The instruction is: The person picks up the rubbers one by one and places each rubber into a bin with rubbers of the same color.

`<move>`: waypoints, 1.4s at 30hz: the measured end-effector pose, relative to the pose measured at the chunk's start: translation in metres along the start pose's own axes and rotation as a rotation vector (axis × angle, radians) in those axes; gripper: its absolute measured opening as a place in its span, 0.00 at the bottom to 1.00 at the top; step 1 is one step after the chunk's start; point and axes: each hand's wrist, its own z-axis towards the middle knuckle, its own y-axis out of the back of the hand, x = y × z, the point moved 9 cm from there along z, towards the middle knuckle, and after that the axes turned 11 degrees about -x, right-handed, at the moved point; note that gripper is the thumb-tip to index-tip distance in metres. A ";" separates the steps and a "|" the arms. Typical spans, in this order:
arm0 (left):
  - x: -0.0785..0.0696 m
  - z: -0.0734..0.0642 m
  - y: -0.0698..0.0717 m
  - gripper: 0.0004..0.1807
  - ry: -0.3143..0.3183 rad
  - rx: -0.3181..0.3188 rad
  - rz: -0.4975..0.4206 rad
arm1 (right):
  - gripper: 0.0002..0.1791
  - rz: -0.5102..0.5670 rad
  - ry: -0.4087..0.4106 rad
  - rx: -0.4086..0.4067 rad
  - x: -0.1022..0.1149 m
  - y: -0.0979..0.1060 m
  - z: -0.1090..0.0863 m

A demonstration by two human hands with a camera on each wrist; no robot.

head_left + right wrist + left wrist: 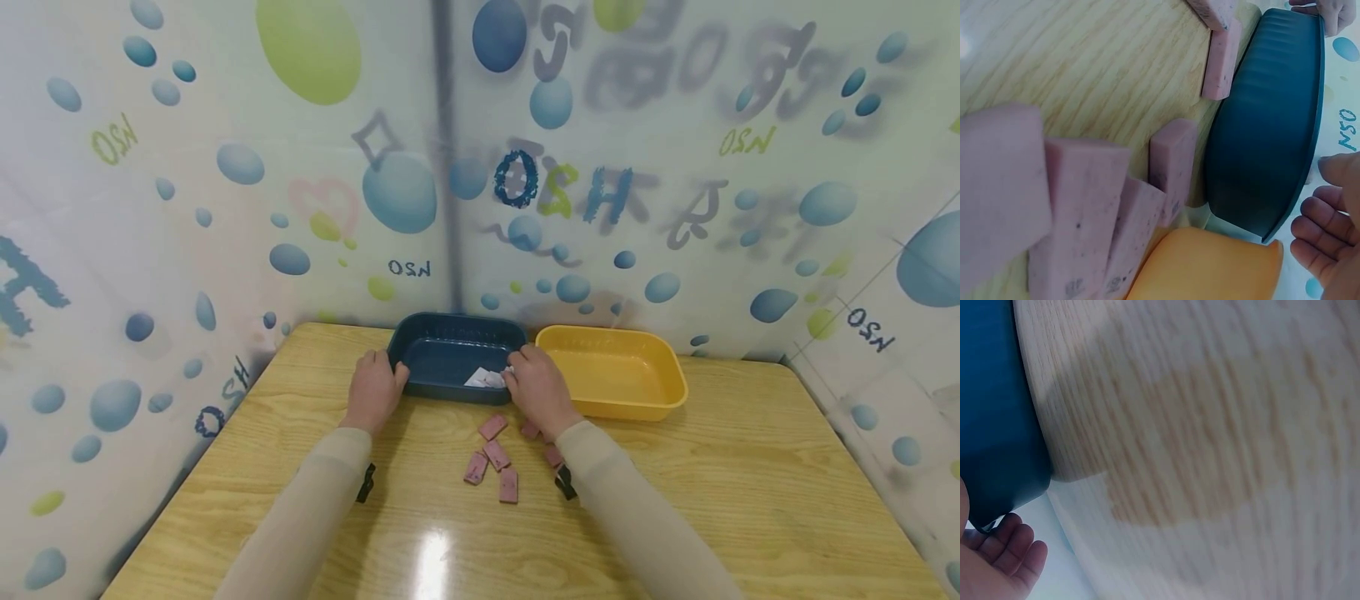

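In the head view a dark blue plastic tray [450,390] stands near the back wall. My left hand [375,385] grips its left end, thumb at the rim; some fingers [1015,545] show past its corner in the left wrist view. At the tray's right end my right hand [538,387] holds the rim, thumb on the inner side. Small white pieces [486,379], like paper, lie inside the tray by that thumb. Flat pink blocks [497,455] with dark specks lie on the wood in front; the right wrist view shows small print on some.
A yellow tray [600,410] stands close to the right of the blue one. The wooden table [750,483] reaches a patterned wall [420,292] behind both trays. Several pink blocks [1174,164] lie near and beneath my right forearm.
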 end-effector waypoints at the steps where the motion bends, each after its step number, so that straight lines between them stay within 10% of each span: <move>1: 0.000 0.000 0.000 0.17 -0.005 -0.007 0.000 | 0.09 0.004 0.004 -0.008 0.000 0.002 0.000; 42: -0.005 -0.002 0.003 0.17 -0.037 -0.032 0.006 | 0.08 0.089 0.026 -0.203 -0.031 0.064 -0.032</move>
